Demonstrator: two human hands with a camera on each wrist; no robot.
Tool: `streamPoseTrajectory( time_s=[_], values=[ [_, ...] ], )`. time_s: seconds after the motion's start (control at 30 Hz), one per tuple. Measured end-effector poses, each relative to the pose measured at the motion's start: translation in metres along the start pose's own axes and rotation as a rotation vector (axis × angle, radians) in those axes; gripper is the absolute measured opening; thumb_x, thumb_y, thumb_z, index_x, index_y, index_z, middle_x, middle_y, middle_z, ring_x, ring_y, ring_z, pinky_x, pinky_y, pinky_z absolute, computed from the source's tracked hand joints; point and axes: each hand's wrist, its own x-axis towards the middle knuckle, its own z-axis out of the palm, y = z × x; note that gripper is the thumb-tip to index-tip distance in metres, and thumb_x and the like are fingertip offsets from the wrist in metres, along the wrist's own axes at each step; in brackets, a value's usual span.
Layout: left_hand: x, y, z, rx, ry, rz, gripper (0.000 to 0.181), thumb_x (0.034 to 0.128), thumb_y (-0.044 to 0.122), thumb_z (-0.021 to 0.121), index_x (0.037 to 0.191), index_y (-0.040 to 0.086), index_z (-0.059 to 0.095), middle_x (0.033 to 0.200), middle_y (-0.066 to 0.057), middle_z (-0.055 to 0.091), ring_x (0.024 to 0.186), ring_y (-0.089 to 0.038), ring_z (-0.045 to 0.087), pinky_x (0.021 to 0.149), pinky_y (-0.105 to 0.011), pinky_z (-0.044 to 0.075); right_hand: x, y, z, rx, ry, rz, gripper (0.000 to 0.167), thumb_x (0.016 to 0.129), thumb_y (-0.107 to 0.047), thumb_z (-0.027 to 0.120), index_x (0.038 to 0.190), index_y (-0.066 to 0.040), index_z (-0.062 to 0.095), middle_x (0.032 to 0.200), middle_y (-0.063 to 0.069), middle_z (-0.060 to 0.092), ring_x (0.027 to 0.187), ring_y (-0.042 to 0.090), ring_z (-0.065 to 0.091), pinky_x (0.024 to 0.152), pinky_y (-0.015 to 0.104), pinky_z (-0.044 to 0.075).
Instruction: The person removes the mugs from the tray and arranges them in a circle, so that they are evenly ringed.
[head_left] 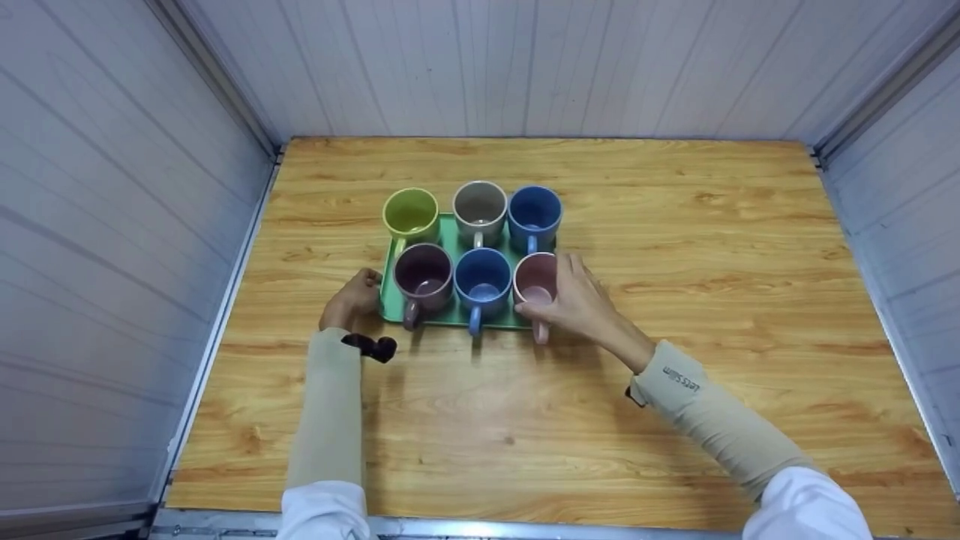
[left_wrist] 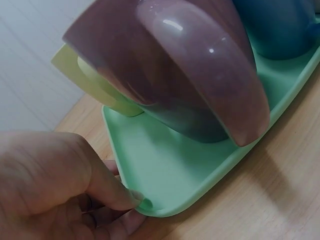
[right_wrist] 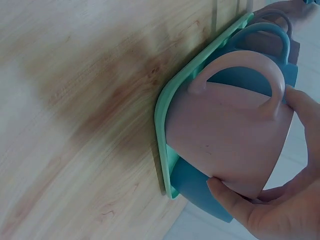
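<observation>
Between your right fingers (right_wrist: 232, 202), pinched near the rim, the pink mug (right_wrist: 230, 135) looks seated on the green tray (left_wrist: 142, 160); your left fingers (left_wrist: 117, 194) pinch the tray's corner. Guessing you're settling that mug, so next just loosen up gently.

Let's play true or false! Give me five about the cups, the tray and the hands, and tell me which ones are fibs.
1. The near blue mug stands between the purple mug and the pink mug. True.
2. The left hand is holding the purple mug. False: it pinches a corner of the green tray.
3. The right hand grips the pink mug. True.
4. The pink mug is upside down. False: its open top faces up.
5. The grey mug stands between the yellow-green mug and the far blue mug. True.
</observation>
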Motion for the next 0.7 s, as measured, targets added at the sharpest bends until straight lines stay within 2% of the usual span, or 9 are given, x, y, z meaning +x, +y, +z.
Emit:
streamPoseTrajectory(
  time_s=[0.2,0.4,0.7],
  values=[
    [-0.0017,-0.0005,-0.0022,0.004,-0.015,0.002,0.043,0.0957,0.014,0.042,0.135,0.001,0.032,0.145,-0.021,0.031,0.137,-0.035,0.028,0.115,-0.045,0.020,0.0001,0.0004,0.0005,-0.004,0.014,-0.012,0.100,0.069,-0.057,0.076,0.143,-0.009,0.030,0.130,0.011,0.042,0.111,0.026,0.048,0.096,0.045,0.045],
    [-0.0027,-0.0020,-0.0033,0.043,-0.017,0.017,0.042,0.0953,0.015,0.042,0.133,0.000,0.033,0.142,-0.022,0.034,0.134,-0.035,0.031,0.114,-0.046,0.022,-0.0001,0.0003,0.0023,-0.024,0.034,-0.026,0.102,0.068,-0.059,0.075,0.144,-0.008,0.029,0.128,0.013,0.045,0.109,0.028,0.051,0.093,0.046,0.046],
    [-0.0019,0.0008,-0.0021,0.075,-0.002,-0.040,0.044,0.0903,0.008,0.040,0.134,0.005,0.034,0.144,-0.017,0.033,0.137,-0.032,0.028,0.115,-0.045,0.019,0.0028,0.0030,-0.0032,-0.029,0.001,-0.060,0.092,0.068,-0.056,0.075,0.137,-0.009,0.038,0.127,0.011,0.047,0.110,0.025,0.049,0.091,0.045,0.046]
  ],
)
